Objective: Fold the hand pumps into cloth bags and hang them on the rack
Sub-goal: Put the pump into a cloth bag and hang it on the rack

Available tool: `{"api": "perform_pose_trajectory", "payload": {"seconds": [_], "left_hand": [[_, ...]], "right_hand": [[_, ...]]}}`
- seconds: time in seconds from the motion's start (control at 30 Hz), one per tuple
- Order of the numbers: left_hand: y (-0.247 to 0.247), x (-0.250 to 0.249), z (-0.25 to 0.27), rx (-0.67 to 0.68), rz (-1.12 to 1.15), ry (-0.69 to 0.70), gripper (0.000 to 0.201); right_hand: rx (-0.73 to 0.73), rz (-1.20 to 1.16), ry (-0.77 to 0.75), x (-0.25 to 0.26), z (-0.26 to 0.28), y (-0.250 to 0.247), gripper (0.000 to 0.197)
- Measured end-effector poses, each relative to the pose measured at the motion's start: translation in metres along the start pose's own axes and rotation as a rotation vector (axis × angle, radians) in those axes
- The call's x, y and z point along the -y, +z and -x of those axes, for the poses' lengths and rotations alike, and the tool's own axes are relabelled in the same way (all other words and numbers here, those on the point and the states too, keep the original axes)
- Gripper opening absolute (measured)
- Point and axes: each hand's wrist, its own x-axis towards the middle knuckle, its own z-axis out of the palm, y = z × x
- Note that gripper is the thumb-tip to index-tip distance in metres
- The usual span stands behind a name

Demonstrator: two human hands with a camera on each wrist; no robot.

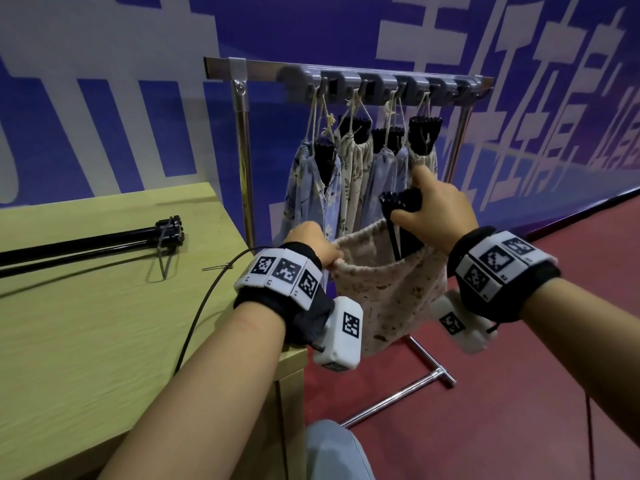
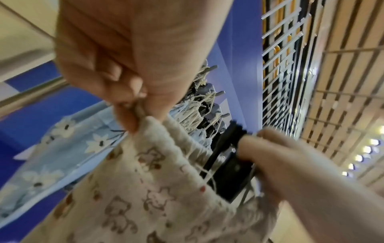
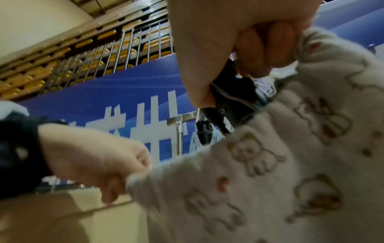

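A cream cloth bag [image 1: 388, 292] with small bear prints hangs open in the air before the rack [image 1: 346, 76]. My left hand [image 1: 313, 245] pinches the bag's left rim [image 2: 143, 118]. My right hand [image 1: 436, 206] grips the top of a folded black hand pump [image 1: 401, 206], whose lower part stands inside the bag [image 3: 249, 180]. The pump's black body [image 2: 232, 166] shows at the bag's mouth. The same pump [image 3: 230, 102] sits under my right fingers [image 3: 266, 47]. Several filled bags [image 1: 353, 171] hang from the rack's hooks.
Another black hand pump [image 1: 90, 245] lies unfolded on the light wooden table [image 1: 104, 323] at the left, with a thin black cable [image 1: 204, 306] beside it. The rack's metal foot [image 1: 408, 393] lies on the red floor. A blue banner wall stands behind.
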Motion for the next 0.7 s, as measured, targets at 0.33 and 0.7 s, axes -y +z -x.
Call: {"api": "perform_pose_trajectory", "payload": {"seconds": [0.33,0.7], "left_hand": [[-0.009,-0.006,-0.005,-0.106,0.9,-0.001,0.018],[-0.013,-0.011,0.0,-0.063,1.087,0.095,0.023]], "right_hand": [[0.223,0.089,0.027,-0.005,0.02,0.025,0.037],[0.241,-1.085,0.417,-0.01,0.022,0.029,0.043]]}}
